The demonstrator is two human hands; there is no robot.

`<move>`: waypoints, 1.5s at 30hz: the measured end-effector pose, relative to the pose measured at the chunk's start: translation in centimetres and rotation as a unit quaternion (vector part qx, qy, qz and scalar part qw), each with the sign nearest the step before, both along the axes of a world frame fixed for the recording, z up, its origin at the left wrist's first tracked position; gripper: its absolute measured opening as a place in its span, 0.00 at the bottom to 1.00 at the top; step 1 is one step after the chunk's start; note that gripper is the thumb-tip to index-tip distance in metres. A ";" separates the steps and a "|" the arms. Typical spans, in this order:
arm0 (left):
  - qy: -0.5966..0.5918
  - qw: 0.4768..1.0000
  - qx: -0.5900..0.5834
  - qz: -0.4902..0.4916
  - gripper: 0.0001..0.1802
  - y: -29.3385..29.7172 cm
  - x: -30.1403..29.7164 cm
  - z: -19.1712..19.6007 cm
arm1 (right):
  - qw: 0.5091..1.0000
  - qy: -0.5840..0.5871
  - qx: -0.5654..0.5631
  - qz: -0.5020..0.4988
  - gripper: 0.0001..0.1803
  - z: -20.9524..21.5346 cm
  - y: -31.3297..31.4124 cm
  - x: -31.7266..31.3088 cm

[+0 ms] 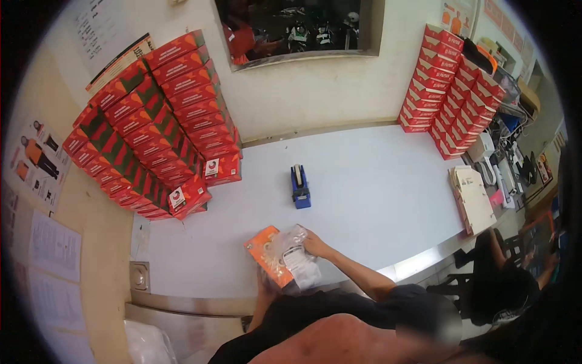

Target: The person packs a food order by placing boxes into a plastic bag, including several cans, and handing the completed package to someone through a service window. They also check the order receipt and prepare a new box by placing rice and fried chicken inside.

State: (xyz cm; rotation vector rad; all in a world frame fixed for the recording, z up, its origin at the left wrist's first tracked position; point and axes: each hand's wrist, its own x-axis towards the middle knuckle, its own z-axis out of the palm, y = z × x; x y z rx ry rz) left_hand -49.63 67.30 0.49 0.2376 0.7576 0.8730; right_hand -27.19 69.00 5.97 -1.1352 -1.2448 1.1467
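Left boxes (160, 115): red with dark green patches, in tall stacks on the white table (376, 188)
Left hand (267, 286): at the near side of the orange package (280, 259), partly beneath it; fingers hidden, grip cannot be told
Package, position: above the table's near edge, aslant
Package, look: orange face with pale rounded motifs, crinkled glossy clear plastic (294, 238) to the right, whitish panel (302, 268) with dark print
Tape dispenser (301, 189): blue, beyond the package
Right hand (316, 244): fingers gripping the plastic's right edge
Right boxes (451, 91): red and cream, stacked
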 end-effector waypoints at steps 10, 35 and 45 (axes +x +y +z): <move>-0.075 0.989 0.125 0.023 0.37 4.7 18.0 18.7 | 0.963 -0.118 0.192 -0.145 0.21 21.7 2.8 17.4; -0.192 0.935 0.292 0.049 0.27 48.1 44.1 27.8 | 0.910 -0.060 0.354 -0.209 0.14 35.7 43.5 38.5; 0.030 0.932 0.320 0.171 0.29 51.9 41.9 26.5 | 0.776 -0.445 0.257 -0.365 0.26 34.2 46.5 37.9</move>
